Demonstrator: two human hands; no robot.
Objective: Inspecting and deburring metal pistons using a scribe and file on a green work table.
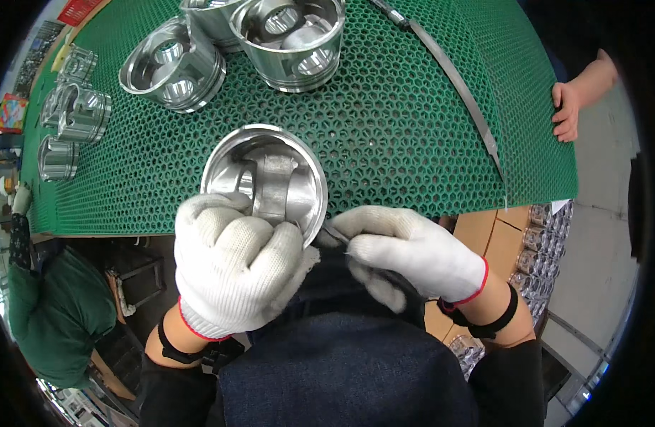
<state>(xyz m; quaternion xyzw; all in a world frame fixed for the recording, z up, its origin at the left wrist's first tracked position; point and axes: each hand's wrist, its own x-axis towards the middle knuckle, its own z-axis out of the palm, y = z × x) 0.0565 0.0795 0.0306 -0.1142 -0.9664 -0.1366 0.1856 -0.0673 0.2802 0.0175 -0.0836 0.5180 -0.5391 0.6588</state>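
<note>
1. While the left hand [231, 263] grips a shiny metal piston [274, 174], the piston's open end tips up toward the camera, so its hollow inside shows.
2. The piston is in front of the person's body, at the near edge of the green mat [384, 142], which is full of little holes.
3. The left hand wears a white knit glove, and its fingers curl over the near rim of the piston.
4. The right hand [406, 256] wears a white glove too. It pinches a thin grey thing [332, 233] just beside the piston's rim. Most of that thing is hidden, so I cannot tell what it is.
5. Three big pistons [292, 53] sit close together on the mat, past the one being held.
6. More pistons [84, 114] stand in a bunch on the left part of the mat.
7. A long flat metal tool [456, 78] with a dark end lies on the right part of the mat.
8. At the mat's right edge, another person's bare hand [567, 110] rests.
9. On the left, a person in a green top [64, 313] is by the mat.
10. Low on the right, shiny metal parts [541, 245] stand in rows beside brown boards [477, 231].
</note>
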